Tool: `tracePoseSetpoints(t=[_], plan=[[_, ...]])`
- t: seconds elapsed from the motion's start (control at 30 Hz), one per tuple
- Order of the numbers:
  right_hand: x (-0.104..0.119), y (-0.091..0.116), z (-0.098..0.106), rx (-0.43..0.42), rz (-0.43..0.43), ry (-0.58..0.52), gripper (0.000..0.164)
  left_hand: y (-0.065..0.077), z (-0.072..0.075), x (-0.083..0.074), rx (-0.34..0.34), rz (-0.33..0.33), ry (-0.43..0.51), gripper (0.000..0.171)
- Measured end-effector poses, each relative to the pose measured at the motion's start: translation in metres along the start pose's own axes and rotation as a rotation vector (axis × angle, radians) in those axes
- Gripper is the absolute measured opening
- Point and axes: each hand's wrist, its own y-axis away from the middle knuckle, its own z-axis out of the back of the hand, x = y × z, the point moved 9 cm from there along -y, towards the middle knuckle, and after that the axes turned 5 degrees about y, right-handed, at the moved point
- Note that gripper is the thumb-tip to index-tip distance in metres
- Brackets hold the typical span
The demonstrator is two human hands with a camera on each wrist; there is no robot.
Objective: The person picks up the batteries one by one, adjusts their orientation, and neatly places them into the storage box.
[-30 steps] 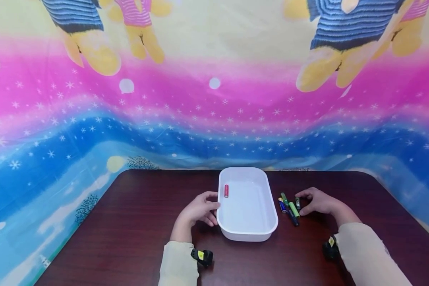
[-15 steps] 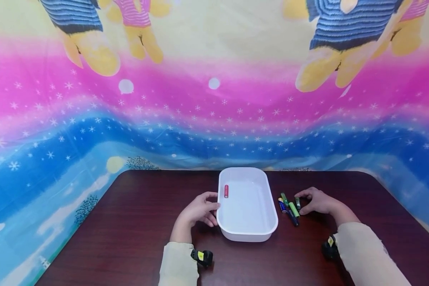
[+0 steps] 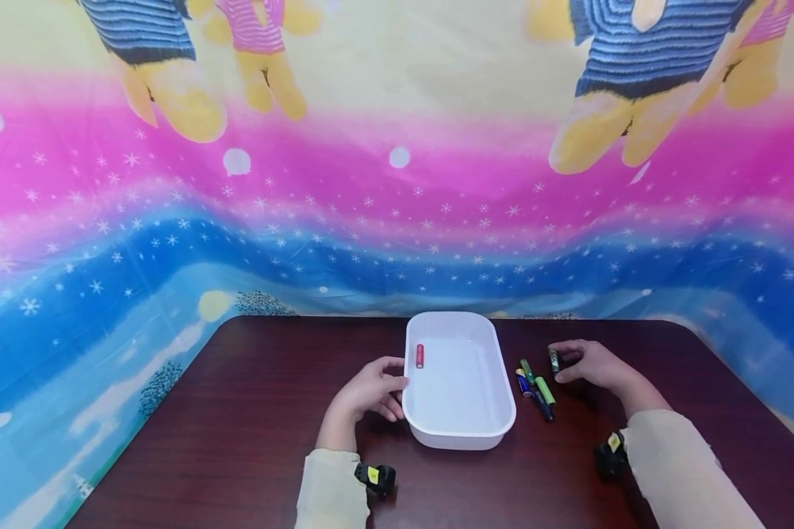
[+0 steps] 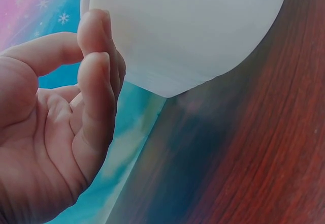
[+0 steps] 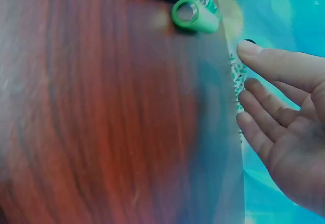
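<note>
My left hand (image 3: pixel 374 388) grips the left rim of a white plastic tray (image 3: pixel 459 435), with its thumb at the edge; the left wrist view shows the fingertips against the tray's wall (image 4: pixel 193 26). Inside the tray, near its left wall, lies a red battery (image 3: pixel 420 356). Over to the right, my right hand (image 3: pixel 595 364) pinches a dark green battery (image 3: pixel 553 361) between thumb and fingers, a little above the table. Beside it lie a light green battery (image 3: pixel 545 391), a blue battery (image 3: pixel 523 383), a dark battery (image 3: pixel 542 405) and a green one (image 3: pixel 527 371).
The dark red-brown wooden table (image 3: pixel 258 426) has a patterned cloth backdrop (image 3: pixel 397 242) hanging behind it and along both sides. A black wrist camera (image 3: pixel 377 479) sits on the left sleeve, another black camera (image 3: pixel 610 455) on the right.
My right hand has lifted the dark green battery slightly up and away from the other batteries. The left hand and the tray keep their place.
</note>
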Motion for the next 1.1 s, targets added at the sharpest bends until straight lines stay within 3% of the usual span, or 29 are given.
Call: tracePoseSetpoints(t=[0.53,0.77,1.1], plan=[[0.017,-0.011,0.01,-0.074,0.017,-0.391,0.07,0.001,0.001,0.002,-0.015,0.008,0.002,0.049],[0.031,-0.01,0.009,-0.038,0.04,-0.549,0.073,0.001,0.001,0.001,-0.017,0.013,0.004,0.047],[0.054,-0.014,0.001,0.032,0.042,-0.625,0.074,-0.001,0.001,0.001,-0.013,0.013,0.007,0.047]])
